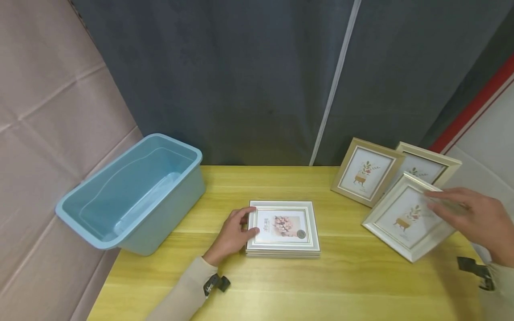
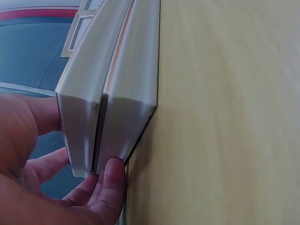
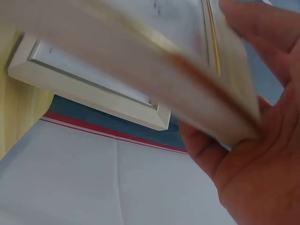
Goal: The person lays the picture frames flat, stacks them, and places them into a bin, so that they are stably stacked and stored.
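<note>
Two hands show on my feed, both busy: the left hand (image 1: pixel 233 236) grasps the left end of a flat stack of white rectangular picture frames (image 1: pixel 283 225), while the right hand (image 1: pixel 478 214) pinches a pale, silvery-white rectangular picture frame (image 1: pixel 395 225) by its right side between thumb and fingers. That frame is at the right of the yellow wood-grain surface (image 1: pixel 257 285), in front of a tan frame (image 1: pixel 341 185) and a pale gold-edged frame (image 1: pixel 451 162); I can't tell whether its bottom edge touches down. I judge the step to be handling this frame with the stack steadied; the next move calls for a firm pinch and clearance from its neighbours. Its picture faces me, tilted back, long axis seemingly running lower left to upper right, while the stack's runs left to right
</note>
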Demonstrator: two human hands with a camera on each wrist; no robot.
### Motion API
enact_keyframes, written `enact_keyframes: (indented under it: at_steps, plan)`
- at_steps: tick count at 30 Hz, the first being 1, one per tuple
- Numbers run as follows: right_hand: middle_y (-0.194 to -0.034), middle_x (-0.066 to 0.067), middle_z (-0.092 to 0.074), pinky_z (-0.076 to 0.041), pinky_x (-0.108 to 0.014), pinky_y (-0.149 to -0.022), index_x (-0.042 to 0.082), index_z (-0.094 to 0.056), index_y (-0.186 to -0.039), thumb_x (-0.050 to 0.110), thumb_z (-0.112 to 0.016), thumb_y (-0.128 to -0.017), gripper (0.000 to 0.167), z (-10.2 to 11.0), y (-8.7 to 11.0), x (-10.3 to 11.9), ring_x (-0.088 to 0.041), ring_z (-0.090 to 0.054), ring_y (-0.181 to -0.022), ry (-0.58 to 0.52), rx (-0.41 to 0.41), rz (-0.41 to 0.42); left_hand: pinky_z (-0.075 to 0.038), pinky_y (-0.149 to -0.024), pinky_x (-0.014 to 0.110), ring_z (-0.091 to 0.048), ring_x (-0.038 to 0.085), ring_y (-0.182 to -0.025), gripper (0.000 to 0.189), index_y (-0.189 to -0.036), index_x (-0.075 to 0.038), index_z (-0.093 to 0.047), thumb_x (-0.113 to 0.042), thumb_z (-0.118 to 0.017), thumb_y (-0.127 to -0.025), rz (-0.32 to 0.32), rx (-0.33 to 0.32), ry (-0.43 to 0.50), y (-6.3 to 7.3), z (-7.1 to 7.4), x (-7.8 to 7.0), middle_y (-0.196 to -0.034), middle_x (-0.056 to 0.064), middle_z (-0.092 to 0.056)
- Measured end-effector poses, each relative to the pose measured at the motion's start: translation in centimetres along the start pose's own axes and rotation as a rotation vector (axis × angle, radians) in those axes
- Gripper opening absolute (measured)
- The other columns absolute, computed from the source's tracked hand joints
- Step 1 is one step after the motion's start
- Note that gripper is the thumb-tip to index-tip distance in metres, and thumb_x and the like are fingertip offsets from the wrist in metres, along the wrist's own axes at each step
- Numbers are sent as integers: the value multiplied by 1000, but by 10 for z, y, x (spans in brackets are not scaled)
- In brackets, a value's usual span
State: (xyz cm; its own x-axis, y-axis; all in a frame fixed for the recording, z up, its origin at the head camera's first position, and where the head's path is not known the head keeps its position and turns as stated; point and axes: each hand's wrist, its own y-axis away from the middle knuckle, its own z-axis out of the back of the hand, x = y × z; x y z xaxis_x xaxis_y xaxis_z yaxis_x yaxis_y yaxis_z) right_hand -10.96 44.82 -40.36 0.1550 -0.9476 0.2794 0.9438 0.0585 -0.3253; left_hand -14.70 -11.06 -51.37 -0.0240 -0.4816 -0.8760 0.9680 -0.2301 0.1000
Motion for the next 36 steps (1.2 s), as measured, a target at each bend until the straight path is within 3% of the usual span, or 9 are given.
enact_keyframes:
  at_steps: [3,5,9,12,18,26,28,33,36]
  plan:
    - [-118,-27,-72,-51,-32,-79,9,-80,-120,24,-83,-92,32,2,1,-4,-19,-62,-108,-4,11,38,-58,-93,40,-56,29,-119,60,-150,-22,-57,-19,-79,-95,1,-1,-4,0,0,1,-144,17,-52]
    - [-114,-21,-76,-42,-15,-69,12,-81,-118,22,-88,-86,34,1,2,-6,2,-55,-93,-10,-21,96,-58,-93,40,-56,29,-119,60,-150,-22,-57,-20,-79,-95,-3,1,-9,0,0,1,-144,17,-52]
    - [-114,31,-66,-33,-7,-67,18,-81,-122,15,-94,-77,47,-2,3,-6,22,-35,-88,-46,-55,169,-58,-93,40,-57,28,-119,59,-150,-23,-58,-20,-79,-95,2,5,-9,0,0,3,-144,15,-52]
    - [-114,39,-56,-32,-4,-70,20,-80,-125,14,-95,-75,53,-3,4,-2,25,-34,-93,-67,-36,138,-59,-94,40,-57,29,-120,59,-150,-25,-57,-20,-79,-95,7,5,-4,0,0,2,-144,15,-51]
    - [-112,-20,-76,-34,-11,-68,11,-78,-126,15,-94,-77,52,-3,2,7,25,-30,-93,-25,-24,134,-56,-96,42,-58,28,-118,56,-148,-26,-61,-24,-79,-95,-23,-2,-38,-1,0,2,-143,15,-54]
    - [-115,-25,-74,-26,-13,-66,9,-77,-128,12,-93,-78,52,1,-1,22,8,-33,-83,-29,-37,121,-56,-92,40,-57,28,-118,57,-147,-25,-62,-24,-80,-94,-30,-2,-47,-1,3,2,-142,15,-54]
    - [-115,-15,-76,-26,-13,-67,11,-77,-128,14,-93,-78,52,2,-1,26,5,-34,-83,-46,-52,119,-55,-94,40,-57,26,-118,57,-147,-27,-62,-24,-80,-94,-20,-4,-52,-2,3,2,-142,13,-55]
    - [-113,41,-54,-27,-16,-65,15,-79,-127,12,-93,-77,52,1,-2,35,5,-37,-76,-118,-114,123,-53,-98,45,-58,28,-120,56,-147,-25,-62,-25,-80,-94,-28,-7,-58,-2,3,1,-142,14,-55]
    - [-107,50,-44,-25,-18,-61,14,-80,-124,5,-92,-74,53,-2,-2,43,6,-33,-68,-168,-164,133,-53,-99,48,-58,30,-121,56,-148,-24,-61,-25,-79,-95,-29,-3,-53,-2,3,1,-143,16,-55]
